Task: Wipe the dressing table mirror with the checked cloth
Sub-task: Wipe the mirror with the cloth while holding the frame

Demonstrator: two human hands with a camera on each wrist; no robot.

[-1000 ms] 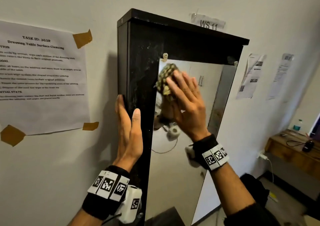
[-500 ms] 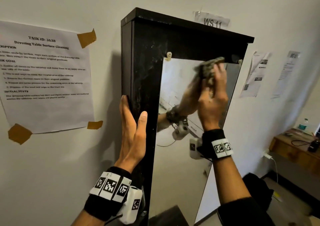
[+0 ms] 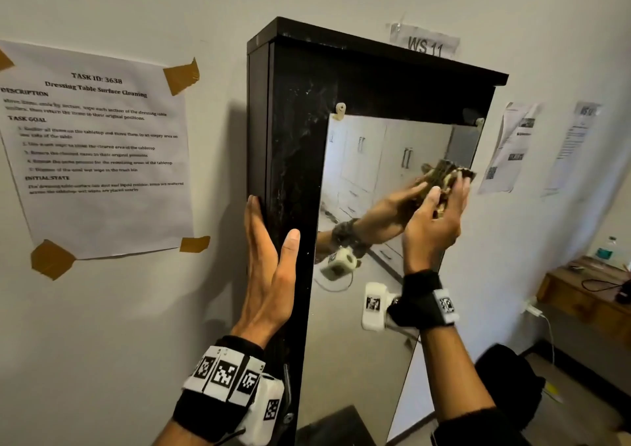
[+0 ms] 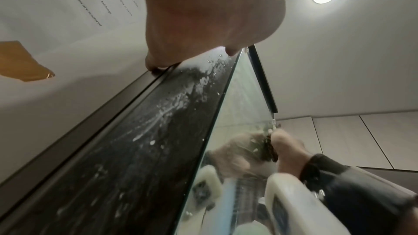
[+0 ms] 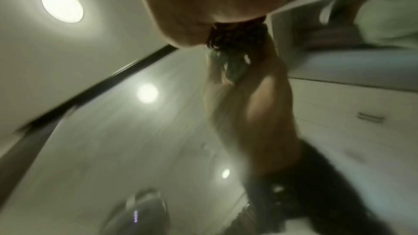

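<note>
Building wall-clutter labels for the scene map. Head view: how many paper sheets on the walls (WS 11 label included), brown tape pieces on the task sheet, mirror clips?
White paper sheets on the walls: 4
Brown tape pieces on the task sheet: 4
Small pale mirror clips: 2
Total: 10

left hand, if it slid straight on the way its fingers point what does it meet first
The left hand points up along the black frame's outer side. That line looks free up to the top board; whether its corner overhangs enough to stop it is unclear.
</note>
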